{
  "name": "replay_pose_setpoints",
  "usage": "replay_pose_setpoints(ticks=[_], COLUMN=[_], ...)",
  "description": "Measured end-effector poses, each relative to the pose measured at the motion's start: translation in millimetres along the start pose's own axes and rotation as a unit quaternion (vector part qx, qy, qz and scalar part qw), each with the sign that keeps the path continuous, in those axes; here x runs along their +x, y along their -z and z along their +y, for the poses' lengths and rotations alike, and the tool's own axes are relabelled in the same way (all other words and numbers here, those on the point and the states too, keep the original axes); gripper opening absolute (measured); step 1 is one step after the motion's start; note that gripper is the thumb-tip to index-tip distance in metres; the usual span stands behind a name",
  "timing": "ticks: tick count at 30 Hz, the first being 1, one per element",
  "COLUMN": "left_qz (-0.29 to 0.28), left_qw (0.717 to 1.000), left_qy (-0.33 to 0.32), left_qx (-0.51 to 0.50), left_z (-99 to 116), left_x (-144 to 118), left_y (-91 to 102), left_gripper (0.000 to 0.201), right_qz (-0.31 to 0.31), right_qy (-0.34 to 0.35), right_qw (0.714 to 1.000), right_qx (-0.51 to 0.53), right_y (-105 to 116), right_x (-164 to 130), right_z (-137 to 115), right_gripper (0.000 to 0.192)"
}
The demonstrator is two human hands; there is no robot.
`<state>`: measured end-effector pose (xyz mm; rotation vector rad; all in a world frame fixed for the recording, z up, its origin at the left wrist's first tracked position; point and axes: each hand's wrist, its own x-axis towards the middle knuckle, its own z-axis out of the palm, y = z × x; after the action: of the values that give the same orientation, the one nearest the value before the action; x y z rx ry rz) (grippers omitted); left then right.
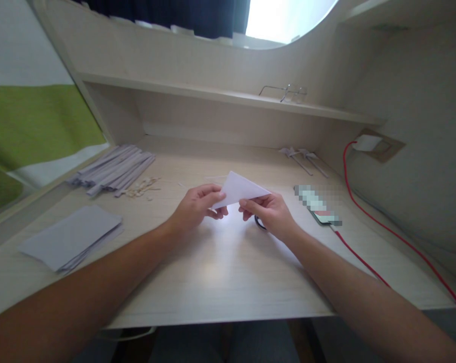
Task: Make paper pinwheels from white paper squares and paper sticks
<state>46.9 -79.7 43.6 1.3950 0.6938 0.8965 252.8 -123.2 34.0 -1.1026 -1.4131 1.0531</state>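
Observation:
A white sheet of paper folded into a triangle [240, 188] is held up over the desk between my two hands. My left hand [206, 200] pinches its left corner, thumb on top. On the right corner, the thumb and fingers of my right hand [267, 209] are closed. Part of a dark ring-shaped handle [259, 223] shows on the desk beneath my right hand; the rest of that object is hidden.
Rolled paper strips [112, 169] and small pale scraps [142, 188] lie at the left, behind a paper stack [74, 237]. Paper pinwheel-like pieces on sticks [301, 157] lie at the back right. A phone [318, 205] with a red cable [360, 262] rests at right. Glasses [284, 92] sit on the shelf [212, 93].

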Motion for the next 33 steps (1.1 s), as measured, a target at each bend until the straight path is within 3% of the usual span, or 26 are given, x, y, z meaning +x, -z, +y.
replay_pose_setpoints(ticks=[5,16,24,27,30,33], left_qz=[0.030,-0.002,0.053,0.085,0.122,0.123], left_qw=[0.998,0.999,0.998,0.994,0.964,0.931], left_qy=[0.028,0.019,0.014,-0.018,-0.107,-0.161], left_qx=[-0.056,-0.032,-0.005,0.063,0.211,0.304], left_z=[2,-2,-2,-2,-2,-1], left_x=[-1,-1,2,1,-3,-9], left_y=[1.1,5.6,-1.0,-0.8,-0.3,-1.1], left_gripper=[0.026,0.024,0.018,0.016,0.010,0.010], right_qz=[0.002,-0.002,-0.005,0.016,0.048,0.048], right_qy=[0.016,0.020,-0.016,-0.043,-0.097,-0.116], right_qw=[1.000,1.000,0.999,0.993,0.978,0.983], right_qx=[0.004,0.004,0.038,0.107,0.180,0.134], right_y=[0,-1,4,9,12,12], right_x=[0,0,3,6,8,8], right_z=[-1,-3,4,0,-5,-6], right_gripper=[0.025,0.025,0.013,0.018,0.036,0.043])
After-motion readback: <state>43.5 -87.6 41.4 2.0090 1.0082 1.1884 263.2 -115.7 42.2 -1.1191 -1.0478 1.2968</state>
